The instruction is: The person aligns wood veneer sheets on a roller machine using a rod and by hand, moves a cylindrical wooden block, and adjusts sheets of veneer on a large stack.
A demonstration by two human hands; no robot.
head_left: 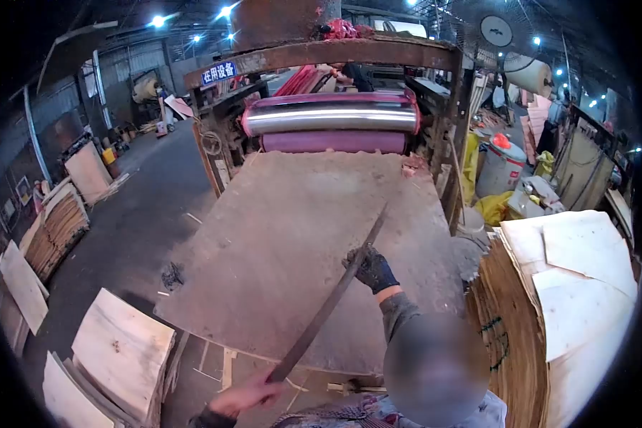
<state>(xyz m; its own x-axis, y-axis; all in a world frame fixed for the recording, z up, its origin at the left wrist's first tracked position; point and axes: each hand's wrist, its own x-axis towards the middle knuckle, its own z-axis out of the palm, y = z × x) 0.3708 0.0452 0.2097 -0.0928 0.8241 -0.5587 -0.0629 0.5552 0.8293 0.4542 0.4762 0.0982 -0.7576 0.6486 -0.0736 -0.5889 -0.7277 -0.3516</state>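
Note:
A long, dark, narrow bar (321,314) slants over the worn flat table (285,214), its far tip pointing toward the rollers. My left hand (253,394), which looks bare, is closed round the near end at the bottom of the view. Farther up the bar, my right hand (372,269) grips it in a dark glove with a blue cuff. Beyond the table's far edge lie a shiny metal roller (332,118) and a purple roller (333,141) in a rusty frame (321,54). A blurred patch hides the area below my right sleeve.
Tall stacked wood sheets (585,285) stand close on the right. More sheets (121,346) lean at the lower left. A white drum (501,167) with a red object on top and yellow bags (493,208) sit at the right back. Behind the rollers, a person's dark sleeve (357,77) shows.

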